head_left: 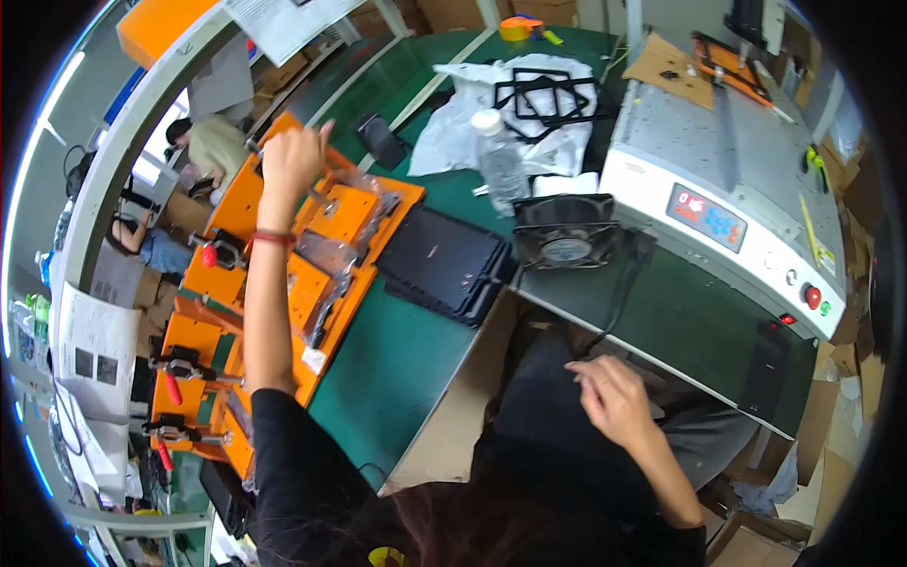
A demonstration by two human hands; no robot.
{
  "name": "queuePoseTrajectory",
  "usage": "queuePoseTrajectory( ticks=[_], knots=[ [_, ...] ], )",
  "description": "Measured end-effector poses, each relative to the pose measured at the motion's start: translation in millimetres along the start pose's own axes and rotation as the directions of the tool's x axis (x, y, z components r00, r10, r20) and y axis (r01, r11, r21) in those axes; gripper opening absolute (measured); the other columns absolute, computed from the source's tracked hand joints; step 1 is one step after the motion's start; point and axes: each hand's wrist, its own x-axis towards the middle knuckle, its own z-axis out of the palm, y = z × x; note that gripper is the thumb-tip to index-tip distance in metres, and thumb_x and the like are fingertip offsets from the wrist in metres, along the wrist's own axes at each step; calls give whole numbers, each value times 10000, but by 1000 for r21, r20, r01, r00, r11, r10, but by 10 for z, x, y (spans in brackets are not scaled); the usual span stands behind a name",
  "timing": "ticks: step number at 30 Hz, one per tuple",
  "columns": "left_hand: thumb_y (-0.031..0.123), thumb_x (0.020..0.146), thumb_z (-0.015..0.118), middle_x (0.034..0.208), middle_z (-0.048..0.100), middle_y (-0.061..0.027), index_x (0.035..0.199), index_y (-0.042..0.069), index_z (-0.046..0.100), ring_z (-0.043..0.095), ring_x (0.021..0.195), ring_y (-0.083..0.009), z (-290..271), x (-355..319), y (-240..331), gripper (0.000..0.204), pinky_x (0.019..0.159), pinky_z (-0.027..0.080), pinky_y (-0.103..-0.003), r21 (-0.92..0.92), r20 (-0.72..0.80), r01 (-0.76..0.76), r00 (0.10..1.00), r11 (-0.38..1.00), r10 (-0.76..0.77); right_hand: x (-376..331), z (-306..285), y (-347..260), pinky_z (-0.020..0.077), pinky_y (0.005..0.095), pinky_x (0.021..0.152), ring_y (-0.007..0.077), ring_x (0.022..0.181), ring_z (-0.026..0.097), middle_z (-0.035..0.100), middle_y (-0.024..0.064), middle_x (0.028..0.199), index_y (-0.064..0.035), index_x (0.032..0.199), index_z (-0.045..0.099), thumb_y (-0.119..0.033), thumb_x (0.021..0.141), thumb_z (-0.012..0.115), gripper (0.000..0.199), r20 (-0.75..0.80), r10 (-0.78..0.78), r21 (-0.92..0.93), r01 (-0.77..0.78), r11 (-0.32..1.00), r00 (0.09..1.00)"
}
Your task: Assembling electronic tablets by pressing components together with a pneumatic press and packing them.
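My left hand [293,163] is closed in a fist at the far end of an orange clamping fixture [351,215], apparently round the handle of a toggle clamp [326,200]; the fingers hide the handle itself. Other clamps on the fixture have red handles, such as the red handle [209,255] nearer me. Dark parts with clear film [329,253] lie in the fixture. Over my lap, my right hand [614,395] holds nothing, its fingers loosely bent and apart. A stack of black flat panels [444,260] sits just right of the fixture.
A black fan [565,236] and a clear bottle [499,156] stand right of the panels. Black frames [543,99] lie on white plastic at the back. The grey machine [718,203] with a lit display occupies the right. People [213,151] sit beyond the fixture.
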Motion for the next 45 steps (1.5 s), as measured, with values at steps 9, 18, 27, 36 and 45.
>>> queuePoseTrajectory(
  ticks=[9, 18, 27, 36, 45],
  knots=[
    [282, 934, 444, 608, 619, -138, 732, 74, 598, 636, 573, -311, 618, 121, -95, 329, 496, 499, -404, 83, -439, 19, 899, 996, 20, -328, -537, 49, 477, 347, 620, 248, 676, 564, 561, 86, 753, -18, 968, 626, 28, 739, 595, 236, -229, -18, -56, 5, 998, 973],
    [213, 988, 426, 855, 667, -164, 1011, -37, 578, 669, 801, -230, -378, -98, 408, 294, 724, 499, -338, -858, -361, -203, 892, 472, -273, -1020, -1450, 168, 476, 305, 645, 206, 710, 593, 564, 105, 771, -1, 1009, 608, 47, 845, 499, 202, -569, 306, 63, -330, 942, 763],
    [99, 945, 458, 809, 616, -171, 909, -55, 554, 613, 746, -246, -2031, -773, 2768, 185, 684, 454, -321, -758, -610, -648, 744, 74, 274, -2133, -2358, -731, 483, 372, 665, 294, 759, 570, 559, 117, 809, -33, 960, 600, 10, 734, 607, 230, -795, 16, -530, -707, 468, 607],
    [88, 846, 577, 1211, 502, -223, 1139, -30, 520, 472, 1146, -388, -2191, -1377, 4219, 321, 979, 375, -449, -393, -847, -916, 328, -79, 417, -3904, -3722, -1179, 492, 350, 620, 264, 682, 632, 619, 175, 803, 6, 1025, 455, -229, 928, 537, 267, -915, 390, -119, -992, -30, 99],
    [63, 845, 560, 1166, 524, -176, 1078, -3, 532, 475, 1128, -339, -1607, -1446, 4491, 244, 980, 367, -413, -617, -763, -718, 445, -322, 469, -5310, -4315, 336, 493, 458, 774, 396, 907, 619, 636, 267, 942, 55, 875, 649, -295, 731, 699, 381, -953, 292, -119, -983, -141, 73]
  ],
)
